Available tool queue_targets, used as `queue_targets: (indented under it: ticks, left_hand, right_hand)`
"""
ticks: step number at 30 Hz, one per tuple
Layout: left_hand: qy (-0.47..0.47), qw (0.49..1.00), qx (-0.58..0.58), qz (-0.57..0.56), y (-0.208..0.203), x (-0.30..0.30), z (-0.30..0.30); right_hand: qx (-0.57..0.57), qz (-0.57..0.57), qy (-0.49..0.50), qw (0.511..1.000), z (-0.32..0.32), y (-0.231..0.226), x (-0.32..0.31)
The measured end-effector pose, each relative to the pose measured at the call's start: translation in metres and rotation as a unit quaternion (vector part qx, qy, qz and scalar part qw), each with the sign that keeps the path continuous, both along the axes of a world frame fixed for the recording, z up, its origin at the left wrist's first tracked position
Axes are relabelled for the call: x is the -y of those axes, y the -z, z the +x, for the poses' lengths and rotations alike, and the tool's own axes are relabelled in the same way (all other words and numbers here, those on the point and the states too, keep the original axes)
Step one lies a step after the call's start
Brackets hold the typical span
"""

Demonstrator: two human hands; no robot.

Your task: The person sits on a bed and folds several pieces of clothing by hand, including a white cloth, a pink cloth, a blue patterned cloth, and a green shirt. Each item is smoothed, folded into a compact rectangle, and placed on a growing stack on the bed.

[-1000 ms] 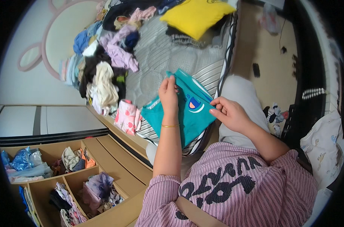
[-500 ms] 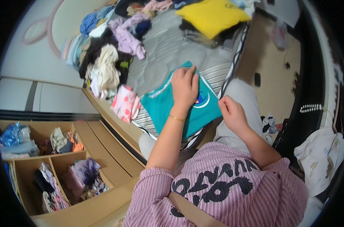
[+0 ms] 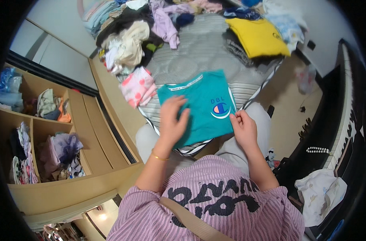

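A teal shirt [image 3: 205, 98] lies folded into a rough rectangle on the near edge of the grey mattress, its neckband at the far side and a round printed emblem at its right. Over the shirt's left part is my left hand [image 3: 173, 122], slightly blurred, thumb and fingers apart and holding nothing. My right hand [image 3: 244, 127] pinches the shirt's right edge near the front corner between thumb and fingers. Just left of the shirt sits a folded pink-and-white cloth [image 3: 138, 86] with red spots.
Loose clothes, including a cream heap [image 3: 128, 44] and a lilac garment [image 3: 163, 24], cover the far left of the mattress [image 3: 195, 48]. A yellow garment [image 3: 259, 38] tops a dark pile at far right. Left stands an open wardrobe [image 3: 92, 136]; a piano keyboard [image 3: 346, 108] is at right.
My left hand has drawn back leftward off the shirt's middle, uncovering the print. My right hand stays at the right edge. The view has shifted, and the shirt looks squarer.
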State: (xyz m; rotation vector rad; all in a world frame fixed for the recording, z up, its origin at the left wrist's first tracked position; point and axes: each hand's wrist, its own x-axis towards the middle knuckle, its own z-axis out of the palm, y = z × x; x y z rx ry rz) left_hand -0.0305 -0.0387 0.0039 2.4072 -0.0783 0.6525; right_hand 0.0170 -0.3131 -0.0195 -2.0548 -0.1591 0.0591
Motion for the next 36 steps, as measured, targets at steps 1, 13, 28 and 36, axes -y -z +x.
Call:
queue_targets:
  ticks: [1,13,28,36]
  left_hand:
    - [-0.046,0.999,-0.001,-0.004,0.005,-0.014,-0.01]
    - [-0.089,0.994,-0.051,0.049,0.006,0.004,-0.02]
    - [-0.116,0.958,-0.177,0.193,0.019,0.039,0.009]
    - [-0.118,0.96,-0.18,0.18,0.017,0.044,0.01]
  right_hand:
    - [0.018,-0.035,0.003,0.999,0.004,-0.002,-0.002]
    - [0.148,-0.165,0.044,0.974,0.03,0.002,-0.02]
    - [0.235,-0.282,-0.146,0.918,0.059,-0.007,-0.037]
    - [-0.053,0.544,0.162,0.821,0.23,-0.013,0.069]
